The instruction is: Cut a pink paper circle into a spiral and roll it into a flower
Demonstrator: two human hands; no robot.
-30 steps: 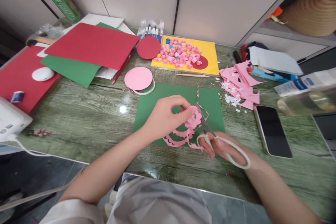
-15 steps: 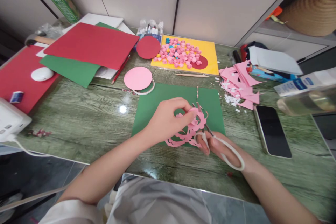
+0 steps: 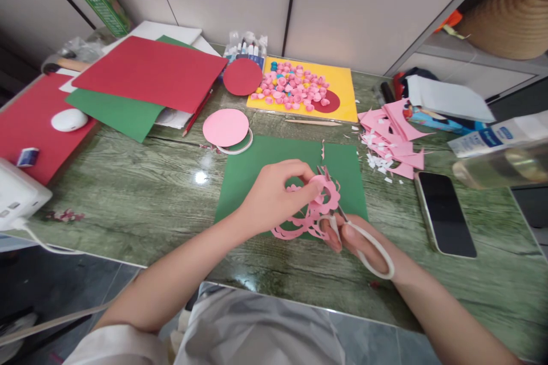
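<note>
two hands over a green sheet (image 3: 257, 162). left hand (image 3: 272, 197) pinches a pink scalloped paper spiral (image 3: 327, 197) at its 3 o'clock. white scissors (image 3: 367, 235) bite the spiral's 4 o'clock edge, with right hand (image 3: 355, 244) closed through the handles. phone (image 3: 445, 212) lies further toward 3 o'clock.

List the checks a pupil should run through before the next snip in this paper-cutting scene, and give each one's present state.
1. Left hand pinches the pink paper spiral: ok.
2. Right hand grips the scissors by their white loops: ok.
3. Left fingers lie apart from the blades: cannot tell, they are close.
4. Green sheet lies under the cutting: ok.
5. Phone lies apart from the scissors, to the right: ok.
</note>
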